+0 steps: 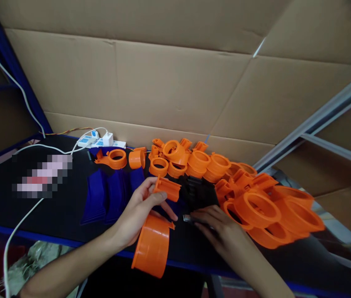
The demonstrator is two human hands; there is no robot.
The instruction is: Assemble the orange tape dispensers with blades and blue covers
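Note:
My left hand (pixel 141 209) is closed round an orange plastic ring part (pixel 152 248). The part's wide ring hangs below the hand, past the table's front edge, and its short channel-shaped end rises between thumb and fingers. My right hand (pixel 217 225) is closed on a slim dark tool with a flat silvery metal tip (pixel 187 217); the fingers hide most of it, so its kind is unclear. This tip points left toward the orange part, without touching it. Just beyond the hands lie black parts (pixel 195 190), and dark blue curved pieces (pixel 96 196) stand left of my left hand.
Many orange ring parts (pixel 257 209) are heaped to the right, close to my right hand, and along the back (pixel 198 161). A white power strip (pixel 118 144) with plugs lies at the back left. A white cable (pixel 23 223) crosses the left side. Cardboard (pixel 178 82) walls the back.

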